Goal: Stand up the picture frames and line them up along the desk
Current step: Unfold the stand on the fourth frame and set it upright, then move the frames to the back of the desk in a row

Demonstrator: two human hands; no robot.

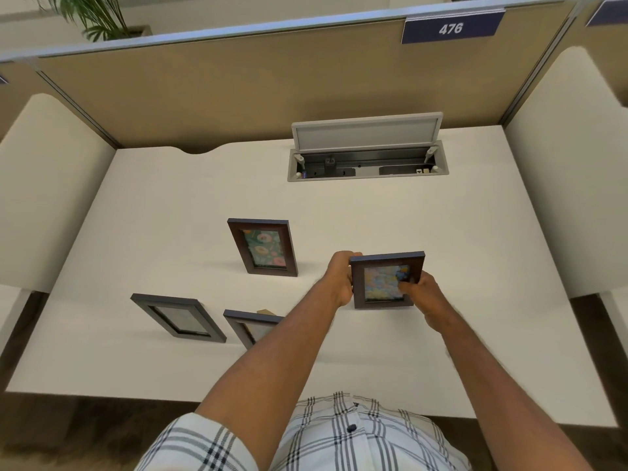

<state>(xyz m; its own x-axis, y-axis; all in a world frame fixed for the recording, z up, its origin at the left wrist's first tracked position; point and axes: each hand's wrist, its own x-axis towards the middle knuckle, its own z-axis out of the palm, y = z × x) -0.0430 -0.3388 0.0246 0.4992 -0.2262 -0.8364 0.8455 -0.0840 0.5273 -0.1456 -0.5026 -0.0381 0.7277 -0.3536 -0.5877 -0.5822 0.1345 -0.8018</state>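
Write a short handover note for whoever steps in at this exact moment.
Left hand and right hand both grip the brown frame, right of centre on the desk; whether it rests on the surface is unclear.
Standing: floral frame mid-desk, grey frame front left, a third frame half hidden behind the left forearm.
Left: release the held frame, then bring all four into one row.
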